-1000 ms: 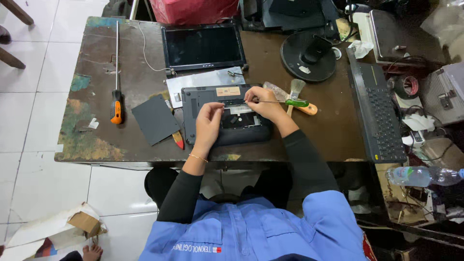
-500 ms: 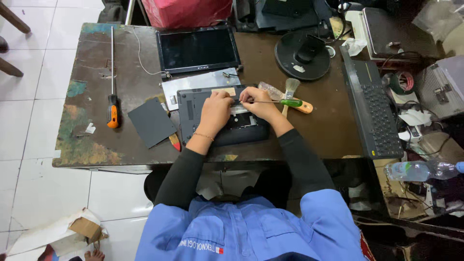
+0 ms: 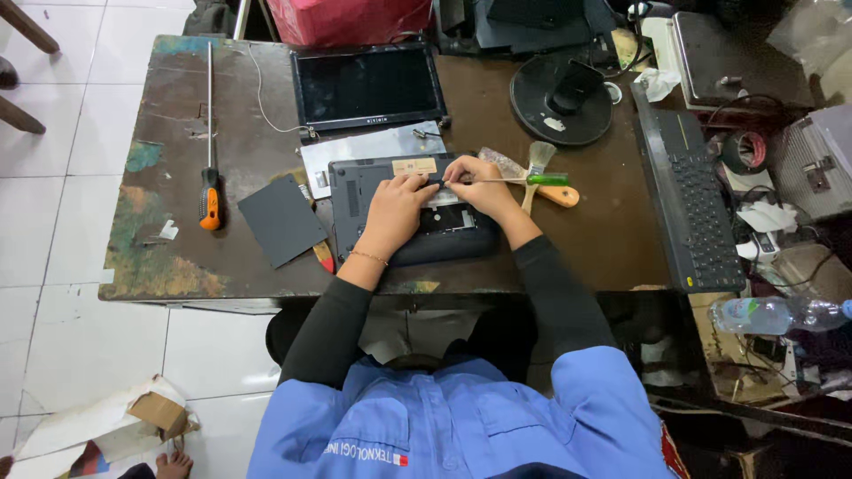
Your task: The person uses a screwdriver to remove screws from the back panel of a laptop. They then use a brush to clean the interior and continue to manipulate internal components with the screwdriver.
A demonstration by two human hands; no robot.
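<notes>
Both hands (image 3: 395, 208) atop laptop base (image 3: 355, 200)

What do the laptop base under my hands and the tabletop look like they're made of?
Laptop base: probably moulded plastic, matte dark grey, with vent slots. Tabletop: looks like painted wood, though that is uncertain; dark brown coat worn through to teal and yellowish patches.
</notes>
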